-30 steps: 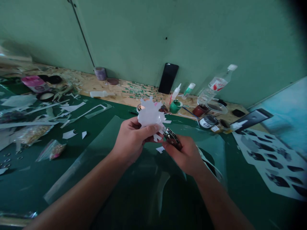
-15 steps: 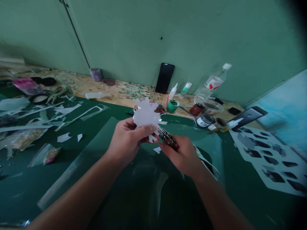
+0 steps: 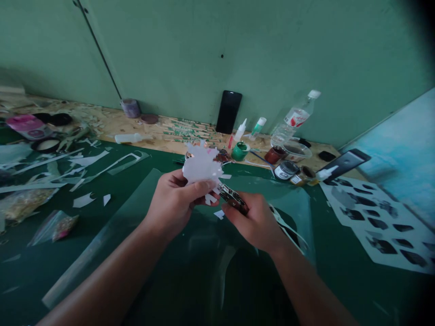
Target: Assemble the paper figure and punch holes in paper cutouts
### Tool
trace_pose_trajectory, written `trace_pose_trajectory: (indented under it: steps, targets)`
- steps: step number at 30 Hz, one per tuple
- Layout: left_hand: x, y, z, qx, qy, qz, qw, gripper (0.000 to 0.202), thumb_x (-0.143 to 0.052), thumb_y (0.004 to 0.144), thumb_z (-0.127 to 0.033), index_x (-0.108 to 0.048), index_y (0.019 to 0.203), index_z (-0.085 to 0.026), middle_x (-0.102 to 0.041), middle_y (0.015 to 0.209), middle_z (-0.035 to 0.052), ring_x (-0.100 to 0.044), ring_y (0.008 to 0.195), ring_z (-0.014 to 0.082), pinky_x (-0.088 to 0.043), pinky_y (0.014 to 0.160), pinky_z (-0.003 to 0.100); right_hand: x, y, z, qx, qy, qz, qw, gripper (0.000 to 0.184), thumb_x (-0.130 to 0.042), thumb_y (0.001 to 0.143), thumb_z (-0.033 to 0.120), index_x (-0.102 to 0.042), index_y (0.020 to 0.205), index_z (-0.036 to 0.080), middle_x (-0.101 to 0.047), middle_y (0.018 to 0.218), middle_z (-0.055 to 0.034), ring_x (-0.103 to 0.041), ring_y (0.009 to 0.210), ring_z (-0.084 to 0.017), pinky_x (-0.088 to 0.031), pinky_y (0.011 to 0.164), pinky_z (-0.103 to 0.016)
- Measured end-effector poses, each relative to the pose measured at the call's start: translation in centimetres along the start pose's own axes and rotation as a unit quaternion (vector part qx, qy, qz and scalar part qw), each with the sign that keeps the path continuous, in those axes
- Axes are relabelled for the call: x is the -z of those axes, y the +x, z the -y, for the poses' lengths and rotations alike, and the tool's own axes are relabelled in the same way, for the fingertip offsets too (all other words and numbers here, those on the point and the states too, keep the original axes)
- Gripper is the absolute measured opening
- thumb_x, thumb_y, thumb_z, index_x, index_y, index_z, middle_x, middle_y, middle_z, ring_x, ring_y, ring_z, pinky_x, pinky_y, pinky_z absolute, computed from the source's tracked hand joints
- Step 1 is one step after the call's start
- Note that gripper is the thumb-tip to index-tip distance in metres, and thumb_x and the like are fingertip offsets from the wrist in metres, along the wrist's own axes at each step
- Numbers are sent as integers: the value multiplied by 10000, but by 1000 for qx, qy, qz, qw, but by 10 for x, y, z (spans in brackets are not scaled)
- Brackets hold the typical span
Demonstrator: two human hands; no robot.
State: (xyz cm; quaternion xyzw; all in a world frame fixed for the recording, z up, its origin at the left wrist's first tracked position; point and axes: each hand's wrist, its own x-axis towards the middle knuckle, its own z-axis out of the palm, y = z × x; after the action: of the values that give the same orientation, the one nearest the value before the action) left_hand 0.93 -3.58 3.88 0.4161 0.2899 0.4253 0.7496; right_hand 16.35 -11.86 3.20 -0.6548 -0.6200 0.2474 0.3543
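Note:
In the middle of the head view, my left hand [image 3: 171, 197] is closed around a white cut-out [image 3: 201, 164] with a jagged, tabbed outline, its thumb lying across the lower part. My right hand [image 3: 256, 222] grips a plier-like metal tool [image 3: 233, 198], shiny at the front and dark reddish-brown behind. The tool's tip meets the lower right edge of the cut-out; whether its jaws are pressed together cannot be made out. Just below the hands, a small white scrap [image 3: 219, 214] rests on a clear plastic sheet [image 3: 136, 201].
Paint jars, including a green one [image 3: 240, 151], stand behind the hands with a plastic bottle [image 3: 295, 118] and an upright phone [image 3: 229, 112]. Scissors [image 3: 288, 225] lie beside my right wrist. Offcuts and small bags [image 3: 56, 226] cover the left; a patterned sheet [image 3: 360, 226] lies right.
The whole view has shifted slightly, so things appear a little further left. Both hands keep their hold, and the tool stays at the cut-out's lower right edge.

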Motion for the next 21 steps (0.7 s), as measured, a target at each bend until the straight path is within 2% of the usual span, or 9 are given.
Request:
trace_pose_trajectory:
  steps: [7, 17, 21]
  targets:
    - [1, 0, 0, 4, 4, 0, 1000, 103, -813, 639, -160, -722, 671, -123, -703, 616, 36, -639, 525, 133, -544, 509, 236, 0, -1, 0, -4, -4, 4, 1000, 227, -549, 846, 230, -481, 634, 186, -402, 536, 70, -355, 510, -76, -256, 478, -231]
    - [0, 0, -2, 14, 21, -5, 1000, 139, -810, 642, -202, -712, 684, -113, -691, 597, 41, -630, 507, 136, -533, 514, 244, 0, 0, 1, -11, -16, -1, 1000, 283, -540, 803, 177, -370, 577, 190, -316, 519, 74, -304, 508, -74, -211, 465, -240]
    - [-1, -1, -2, 13, 24, -9, 1000, 136, -811, 627, -190, -705, 672, -118, -690, 589, 35, -628, 495, 133, -532, 511, 241, 1, 0, 3, -17, -5, 2, 1000, 275, -536, 790, 165, -368, 572, 192, -312, 521, 73, -306, 507, -75, -210, 460, -237]
